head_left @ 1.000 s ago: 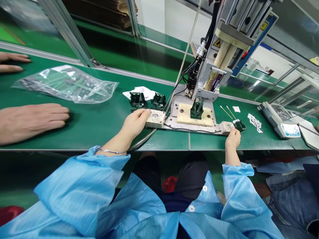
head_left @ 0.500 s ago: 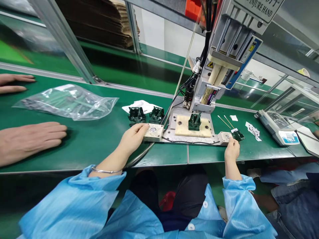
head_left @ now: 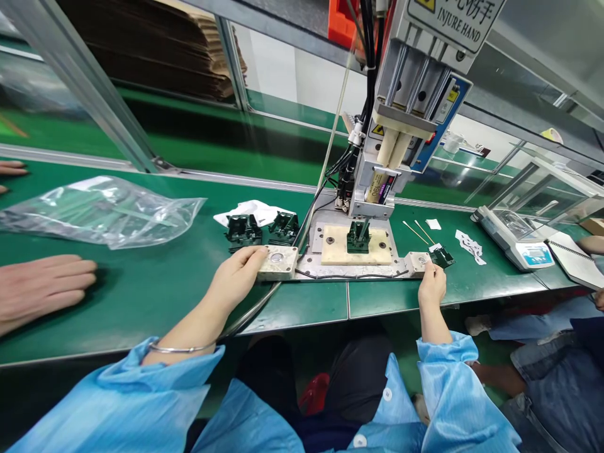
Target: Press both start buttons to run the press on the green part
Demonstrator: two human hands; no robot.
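My left hand [head_left: 234, 278] is curled round the near left end of a cream button box [head_left: 277, 262], thumb on its top. My right hand [head_left: 431, 286] is closed at the right button box [head_left: 417, 262], with its fingertips on a small dark green part [head_left: 441, 257] beside it. Between the boxes lies a metal base with a cream fixture plate [head_left: 330, 246]. It holds another dark green part [head_left: 357, 238] under the press head [head_left: 375, 189]. Two more dark green parts [head_left: 243, 228] [head_left: 284, 226] stand behind my left hand.
A clear plastic bag [head_left: 104, 211] lies at the left. Another person's hands [head_left: 42, 288] [head_left: 12, 170] rest flat on the green table. At the right are cotton swabs [head_left: 415, 231], white scraps [head_left: 467, 242], a scale [head_left: 516, 239] and a notebook [head_left: 573, 263]. A seated person's leg [head_left: 557, 377] is close.
My view has tilted up and to the right, so everything sits lower and further left in the picture. Both my hands stay on the button boxes. The press head stays down on the part.
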